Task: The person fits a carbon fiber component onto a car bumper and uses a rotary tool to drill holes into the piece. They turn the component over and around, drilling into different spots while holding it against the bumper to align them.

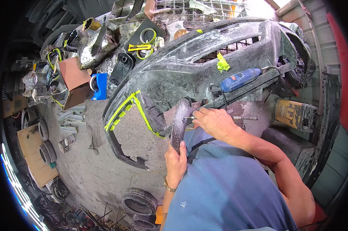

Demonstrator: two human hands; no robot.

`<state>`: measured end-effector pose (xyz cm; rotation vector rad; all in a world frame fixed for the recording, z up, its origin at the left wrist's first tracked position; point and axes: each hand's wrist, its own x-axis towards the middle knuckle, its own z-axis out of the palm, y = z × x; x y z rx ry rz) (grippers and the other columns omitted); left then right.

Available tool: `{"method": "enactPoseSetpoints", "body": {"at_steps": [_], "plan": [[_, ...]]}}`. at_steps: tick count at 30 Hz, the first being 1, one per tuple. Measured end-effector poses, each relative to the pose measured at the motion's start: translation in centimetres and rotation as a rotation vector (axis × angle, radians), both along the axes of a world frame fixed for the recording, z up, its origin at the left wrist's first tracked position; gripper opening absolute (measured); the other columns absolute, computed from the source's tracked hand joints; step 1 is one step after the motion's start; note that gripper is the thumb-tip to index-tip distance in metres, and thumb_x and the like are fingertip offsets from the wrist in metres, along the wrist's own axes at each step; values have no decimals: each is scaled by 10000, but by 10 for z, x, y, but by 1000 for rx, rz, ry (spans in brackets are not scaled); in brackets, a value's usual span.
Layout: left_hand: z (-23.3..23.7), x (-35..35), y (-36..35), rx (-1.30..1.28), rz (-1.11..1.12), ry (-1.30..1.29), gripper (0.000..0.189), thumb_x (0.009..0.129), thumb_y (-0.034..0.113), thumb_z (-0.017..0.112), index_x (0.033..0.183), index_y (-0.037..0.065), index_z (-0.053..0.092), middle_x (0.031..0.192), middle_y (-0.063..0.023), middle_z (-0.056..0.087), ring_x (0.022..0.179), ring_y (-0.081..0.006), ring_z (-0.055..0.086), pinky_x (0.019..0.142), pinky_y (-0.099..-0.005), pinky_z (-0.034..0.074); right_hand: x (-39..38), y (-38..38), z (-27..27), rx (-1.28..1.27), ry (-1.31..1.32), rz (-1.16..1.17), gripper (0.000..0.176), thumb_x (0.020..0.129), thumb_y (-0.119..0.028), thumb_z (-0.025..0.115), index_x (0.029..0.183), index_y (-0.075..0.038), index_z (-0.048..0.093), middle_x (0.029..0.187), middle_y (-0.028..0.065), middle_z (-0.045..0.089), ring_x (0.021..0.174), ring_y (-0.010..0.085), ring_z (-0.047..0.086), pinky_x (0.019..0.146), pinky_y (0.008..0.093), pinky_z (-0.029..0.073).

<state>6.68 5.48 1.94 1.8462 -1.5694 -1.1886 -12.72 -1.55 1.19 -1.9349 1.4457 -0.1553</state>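
At the far left a brown box [75,79] and a blue tape holder [100,86] sit among clutter on the worktop, well apart from the work. Next comes a large car bumper [174,73], lying across the middle with yellow-green tape [124,109] marking lines on its near-left corner. Just below it, the left hand [176,161] grips the lower end of a narrow dark strip [179,123], its fingers clamped around it so the strip stands upright with its top against the bumper's lower edge. To the right, the right hand [214,121] has its fingers closed on a thin metal rod [245,118], which lies level with its left tip touching the upper part of the strip. A blue rotary tool [239,79] rests unused on the bumper above that hand. The step in hand looks like working the strip's edge by hand with the rod. The next stroke seems to call for a firm left grip and a short, level push of the rod.
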Motion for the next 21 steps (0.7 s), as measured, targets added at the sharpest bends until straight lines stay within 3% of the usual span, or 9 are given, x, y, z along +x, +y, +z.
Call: {"method": "enactPoseSetpoints", "body": {"at_steps": [3,7,9,10,11,15,18,20,21], "plan": [[0,0,0,-21,0,-7,294,963,190,529,1082,-79,521,639,-201,590,598,-379,613,552,-453,438,1,2,-3,-15,-5,0,254,910,-267,578,972,-24,618,904,143,647,829,370,639,711,468,506],[3,8,-1,114,20,19,305,960,184,538,1116,-79,524,715,-204,625,660,-343,640,604,-415,469,-13,-1,-3,176,-225,-2,299,917,-296,579,976,-5,614,904,209,661,853,396,633,746,488,486],[-9,23,4,41,105,147,317,958,174,551,1143,-82,526,864,-187,662,792,-249,649,715,-366,489,-19,-7,1,137,-359,-192,303,934,-294,567,1009,-2,606,896,214,661,853,374,649,725,458,491],[7,25,0,135,193,280,313,956,142,559,1179,-76,533,1053,-141,646,947,-169,596,835,-323,468,-22,-13,8,254,-418,-310,284,944,-274,569,997,4,593,853,205,652,832,324,668,702,416,491],[11,28,0,119,196,271,313,956,142,559,1179,-76,533,1053,-141,646,947,-169,596,835,-323,468,-24,-20,20,286,-398,-401,268,921,-257,614,988,1,588,812,183,641,793,273,659,693,377,487],[24,37,6,7,450,656,339,945,81,565,1253,-53,519,1198,-100,586,1066,-171,551,945,-312,424,-36,-31,2,95,-512,-437,289,858,-253,698,971,2,620,842,146,654,798,183,625,734,336,473],[17,32,6,10,628,1018,387,941,73,562,1302,-33,470,1255,-117,564,1142,-217,554,1004,-365,417,-30,-40,-4,157,-587,-465,344,865,-273,699,1054,6,633,900,125,680,865,172,632,808,320,477],[8,23,2,-16,661,1125,391,933,96,580,1292,-20,479,1253,-128,575,1133,-240,570,1006,-397,427,-19,-44,-7,188,-750,-529,350,910,-186,656,1181,24,587,943,16,652,821,74,556,787,264,455],[6,17,-2,-37,674,1185,384,925,117,598,1274,-9,499,1239,-127,591,1115,-252,587,999,-416,440,-14,-45,-8,190,-813,-544,503,893,-323,680,1211,51,569,1031,126,685,1006,161,607,944,327,442]]}}
